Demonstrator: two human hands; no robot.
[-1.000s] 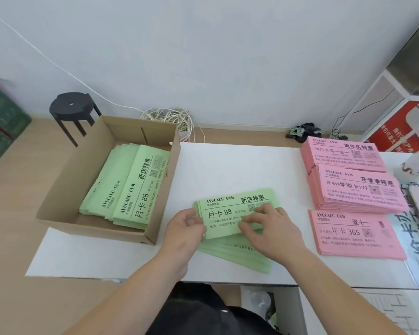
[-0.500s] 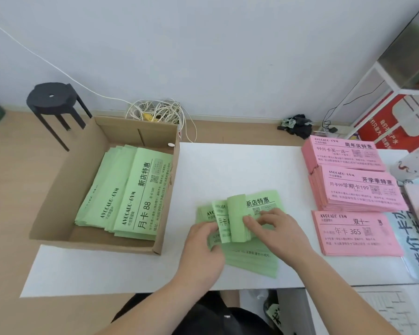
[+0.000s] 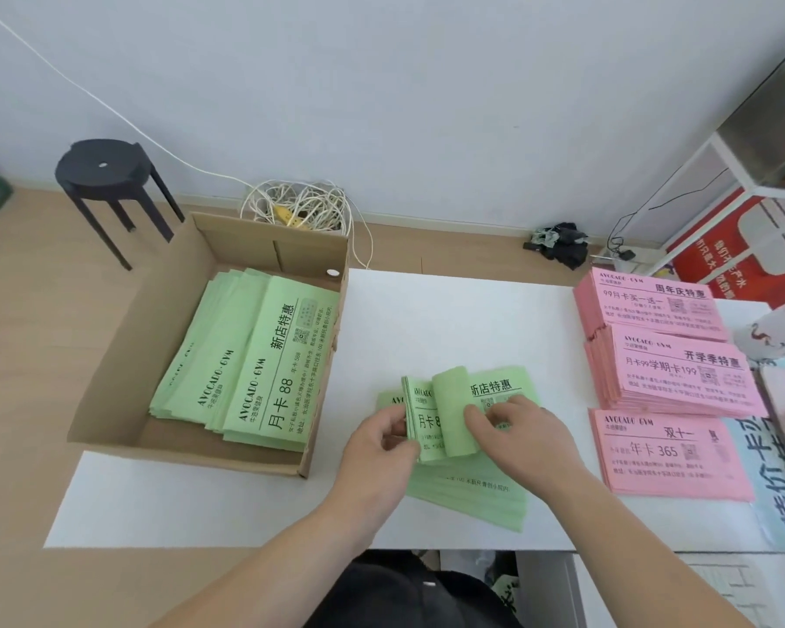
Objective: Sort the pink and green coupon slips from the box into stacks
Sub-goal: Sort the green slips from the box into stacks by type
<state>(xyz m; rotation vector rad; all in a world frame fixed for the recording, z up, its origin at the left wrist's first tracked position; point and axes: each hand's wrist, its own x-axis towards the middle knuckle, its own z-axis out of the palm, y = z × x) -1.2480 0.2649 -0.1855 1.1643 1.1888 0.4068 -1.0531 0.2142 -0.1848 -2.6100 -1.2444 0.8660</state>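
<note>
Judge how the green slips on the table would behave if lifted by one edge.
Probably floppy: the lifted green slips curl over between the left hand and right hand. Likely to slide apart: the green stack beneath lies fanned, so a push may spread it.

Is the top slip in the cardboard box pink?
No, the top slip in the cardboard box is green; the pink stacks lie on the table.

The top green paper slip (image 3: 282, 360) in the brown cardboard box (image 3: 143, 337) at left reads "AVOCADO·GYM", "新店特惠", "月卡 88", "年卡 588". The loose green paper slips (image 3: 495, 386) on the white desk (image 3: 449, 319) show "新店特惠". At right, the far pink paper stack (image 3: 653, 305) reads "周年庆特惠", "99月卡买一送一"; the middle pink paper stack (image 3: 685, 369) "开学季特惠", "月卡99学期卡199"; the near pink paper stack (image 3: 667, 451) "双十一", "年卡 365". The pale blue banner (image 3: 782, 491) beside it bears large "特价卡".
</note>
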